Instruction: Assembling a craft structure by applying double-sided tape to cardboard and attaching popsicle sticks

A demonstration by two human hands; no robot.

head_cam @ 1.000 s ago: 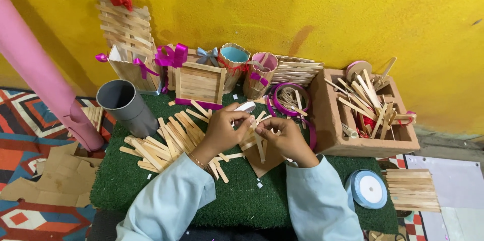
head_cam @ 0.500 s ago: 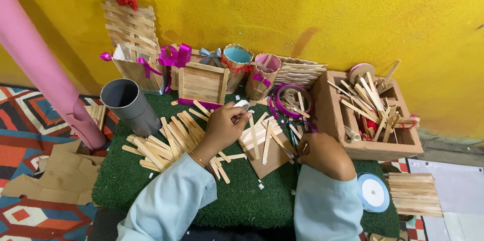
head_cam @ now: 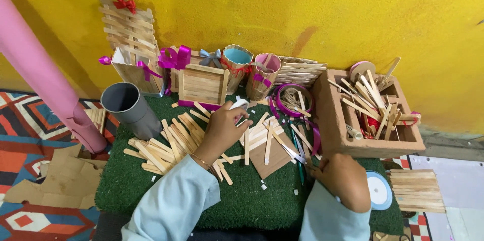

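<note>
Glue bottle (head_cam: 239, 105) still gripped by left hand (head_cam: 222, 130); right hand (head_cam: 343, 178) withdrawn to mat edge, grip unclear.

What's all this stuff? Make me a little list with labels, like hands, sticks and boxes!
left hand: holds a small white thing, too small to tell what
right hand: closed, low on the green mat; what it holds is hidden
wooden sticks: piled on the mat by the left hand
cardboard square: between the hands, sticks across it
grey pipe: lying at the mat's left
clay box: on the right, full of sticks
</note>
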